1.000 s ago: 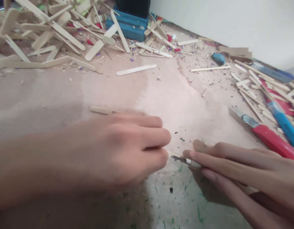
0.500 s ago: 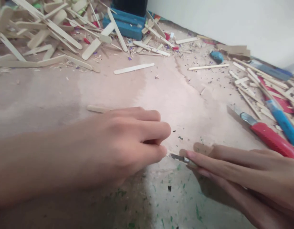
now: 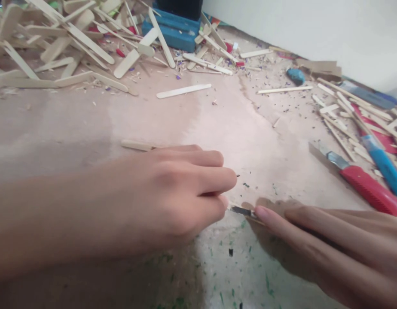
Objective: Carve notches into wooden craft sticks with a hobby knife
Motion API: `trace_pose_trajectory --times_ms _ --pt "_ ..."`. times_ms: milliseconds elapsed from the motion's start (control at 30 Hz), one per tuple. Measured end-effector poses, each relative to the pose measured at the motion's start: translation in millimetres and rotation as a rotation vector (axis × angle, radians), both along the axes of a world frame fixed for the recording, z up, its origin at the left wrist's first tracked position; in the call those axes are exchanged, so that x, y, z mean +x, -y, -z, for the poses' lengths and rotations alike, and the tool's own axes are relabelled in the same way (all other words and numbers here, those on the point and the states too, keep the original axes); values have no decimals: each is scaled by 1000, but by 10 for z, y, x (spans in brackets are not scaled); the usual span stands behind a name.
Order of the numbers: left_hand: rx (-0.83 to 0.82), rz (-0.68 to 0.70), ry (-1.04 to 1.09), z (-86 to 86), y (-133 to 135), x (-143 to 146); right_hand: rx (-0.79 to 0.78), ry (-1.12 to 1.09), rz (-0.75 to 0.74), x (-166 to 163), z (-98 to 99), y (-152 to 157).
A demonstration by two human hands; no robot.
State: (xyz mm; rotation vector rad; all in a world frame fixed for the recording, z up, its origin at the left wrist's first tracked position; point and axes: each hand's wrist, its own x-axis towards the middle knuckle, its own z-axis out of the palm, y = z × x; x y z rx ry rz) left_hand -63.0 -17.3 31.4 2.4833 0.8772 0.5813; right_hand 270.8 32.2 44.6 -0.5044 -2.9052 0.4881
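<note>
My left hand point(image 3: 182, 193) is closed in a pinch low over the table, its thumb and index finger on the end of a thin wooden stick point(image 3: 230, 205), which is mostly hidden. Against that stick lies the small dark blade of a craft knife point(image 3: 241, 210). Closed around the knife is my right hand point(image 3: 334, 244), with the index finger stretched forward along it; the handle is hidden beneath the hand. A flat wooden craft stick point(image 3: 137, 145) pokes out behind my left hand, and I cannot tell whether they touch.
A red utility knife point(image 3: 367, 186) with its blade out lies beyond my right hand, beside a blue-handled tool point(image 3: 382, 163). Craft sticks point(image 3: 85, 43) are heaped at the back left, near a blue block point(image 3: 172, 32). Shavings litter the table point(image 3: 147, 116).
My right hand has rolled over, its index finger now lying further along the knife and the metal collar mostly covered. My left hand has shifted slightly right.
</note>
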Motion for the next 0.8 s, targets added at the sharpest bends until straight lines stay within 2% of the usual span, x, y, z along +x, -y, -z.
trace_pose_trajectory --times_ms 333,533,800 --pt "-17 16 -11 -12 10 -11 161 56 -61 77 -91 -16" --pt "16 24 -3 1 7 1 136 111 -182 -38 -150 -118" --pt "40 11 6 16 6 -15 58 34 -105 -17 -81 -153"
